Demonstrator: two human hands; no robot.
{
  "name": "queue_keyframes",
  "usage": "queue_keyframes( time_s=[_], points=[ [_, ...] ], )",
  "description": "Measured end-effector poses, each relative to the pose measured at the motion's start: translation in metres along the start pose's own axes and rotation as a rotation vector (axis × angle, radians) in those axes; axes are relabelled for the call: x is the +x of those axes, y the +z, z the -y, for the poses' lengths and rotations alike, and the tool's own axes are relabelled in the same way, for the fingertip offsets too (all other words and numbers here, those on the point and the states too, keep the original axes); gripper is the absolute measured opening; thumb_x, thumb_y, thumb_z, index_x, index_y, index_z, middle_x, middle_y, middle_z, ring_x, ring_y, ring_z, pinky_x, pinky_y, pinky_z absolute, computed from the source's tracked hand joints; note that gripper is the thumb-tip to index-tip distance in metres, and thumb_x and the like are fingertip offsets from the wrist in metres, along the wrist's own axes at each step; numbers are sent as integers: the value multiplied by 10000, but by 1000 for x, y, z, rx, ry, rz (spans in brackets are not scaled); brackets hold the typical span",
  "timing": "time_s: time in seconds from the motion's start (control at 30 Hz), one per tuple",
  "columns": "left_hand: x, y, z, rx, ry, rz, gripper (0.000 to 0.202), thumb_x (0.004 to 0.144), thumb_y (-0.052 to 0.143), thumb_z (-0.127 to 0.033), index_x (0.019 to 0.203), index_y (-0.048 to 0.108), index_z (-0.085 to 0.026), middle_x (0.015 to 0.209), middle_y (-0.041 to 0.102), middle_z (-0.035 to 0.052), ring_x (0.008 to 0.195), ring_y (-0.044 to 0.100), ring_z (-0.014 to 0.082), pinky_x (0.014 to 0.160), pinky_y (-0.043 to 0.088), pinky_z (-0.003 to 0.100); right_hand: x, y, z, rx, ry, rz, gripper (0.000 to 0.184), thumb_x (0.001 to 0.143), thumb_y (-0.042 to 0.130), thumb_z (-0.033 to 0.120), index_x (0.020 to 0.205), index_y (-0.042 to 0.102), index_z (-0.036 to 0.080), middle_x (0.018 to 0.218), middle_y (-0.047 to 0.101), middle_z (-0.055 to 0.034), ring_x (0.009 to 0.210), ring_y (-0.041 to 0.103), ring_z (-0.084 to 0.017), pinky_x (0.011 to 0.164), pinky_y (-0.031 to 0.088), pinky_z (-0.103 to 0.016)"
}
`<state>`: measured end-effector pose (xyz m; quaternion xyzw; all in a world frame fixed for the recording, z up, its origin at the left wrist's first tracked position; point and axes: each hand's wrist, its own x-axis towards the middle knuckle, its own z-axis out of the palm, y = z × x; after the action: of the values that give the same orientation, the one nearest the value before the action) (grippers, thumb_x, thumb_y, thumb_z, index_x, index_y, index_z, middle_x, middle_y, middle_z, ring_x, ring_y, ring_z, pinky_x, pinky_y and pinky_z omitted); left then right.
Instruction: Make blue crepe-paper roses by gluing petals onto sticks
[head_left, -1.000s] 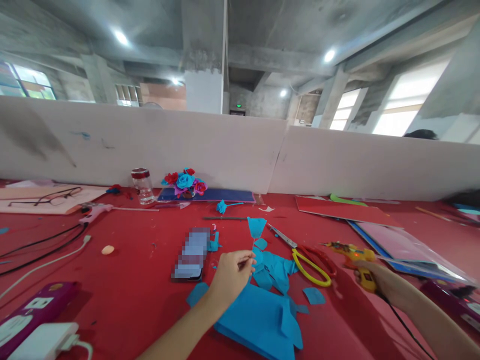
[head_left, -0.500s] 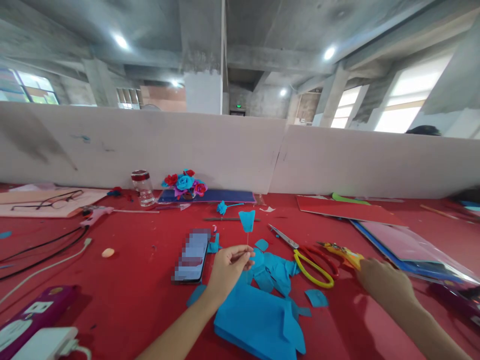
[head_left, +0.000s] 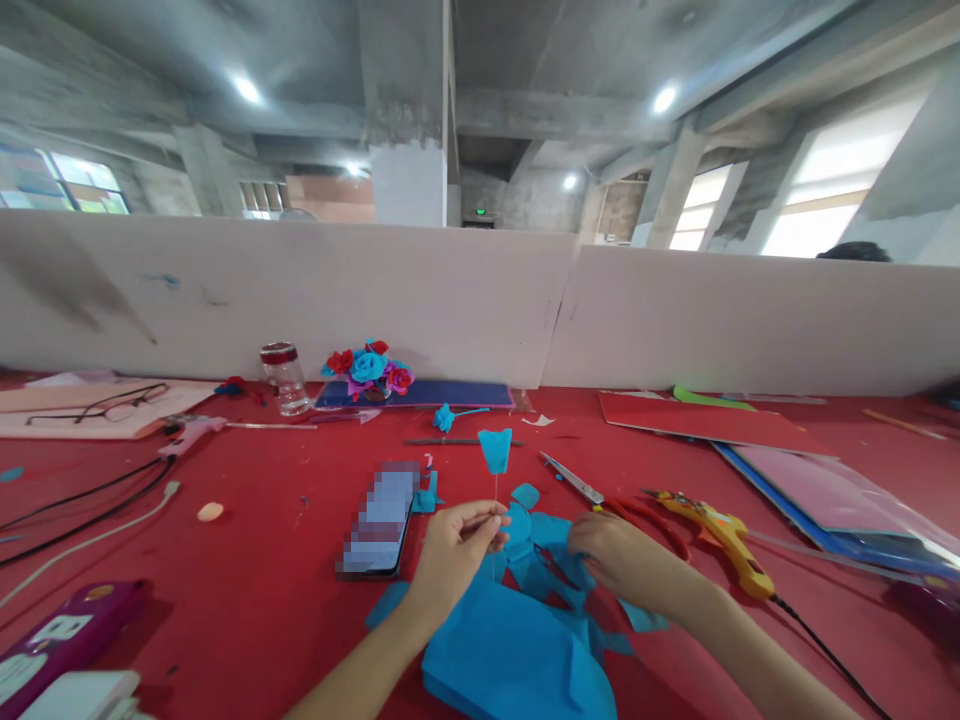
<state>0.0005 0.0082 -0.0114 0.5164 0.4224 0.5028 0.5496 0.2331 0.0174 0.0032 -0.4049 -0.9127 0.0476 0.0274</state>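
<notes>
Counter (head_left: 247, 630): red, facing a pale partition (head_left: 300, 290) and a concrete pillar (head_left: 405, 110)
Your left hand (head_left: 459, 545): fingertips pinched on a thin stem (head_left: 496, 488)
Blue paper piece (head_left: 496, 452): upright atop that stem
Your right hand (head_left: 619, 558): fingers curled at blue scraps (head_left: 531, 575); whether you grip any, I cannot tell

Eyeglasses (head_left: 97, 406) on pale sheets (head_left: 82, 428), red-lidded jar (head_left: 286, 382) near white partition (head_left: 360, 290), phone (head_left: 381, 525) — pixelated — on red table (head_left: 247, 610)

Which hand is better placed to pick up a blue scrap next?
Right, probably: the right hand is at the scraps, the glue gun lying apart from it, while the left hand pinches a stem.
</notes>
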Motion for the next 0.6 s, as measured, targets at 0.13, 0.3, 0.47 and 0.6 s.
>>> queue_keyframes(
  time_s=[0.13,0.3,0.47,0.6],
  points=[
    [0,0,-2,37,-3,-10,255,723,588,-307,864,653,-106,783,707,95,685,664,185,678,544,302,14,-7,-8,300,182,-60,213,716,507,158,820,683,219,819,696,-26,744,623,-175,690,451,-263],
    [0,1,-1,65,30,-21,242,729,581,-303,860,650,-112,820,711,103,693,671,196,679,544,305,47,22,-8,360,390,-307,131,627,637,270,725,624,184,905,635,-95,891,551,-269,818,395,-404],
    [-1,1,-2,140,83,-19,243,757,549,-309,871,649,-120,824,712,104,700,674,195,667,542,284,56,40,-10,539,444,-365,130,554,644,234,567,520,195,608,560,-10,624,528,-190,634,420,-322],
    [-1,0,-2,221,119,-42,257,778,523,-316,905,643,-127,851,709,104,712,673,191,640,545,267,49,36,-13,759,459,-433,188,635,585,359,583,521,190,522,507,26,517,475,-136,522,384,-259]
  ],
)
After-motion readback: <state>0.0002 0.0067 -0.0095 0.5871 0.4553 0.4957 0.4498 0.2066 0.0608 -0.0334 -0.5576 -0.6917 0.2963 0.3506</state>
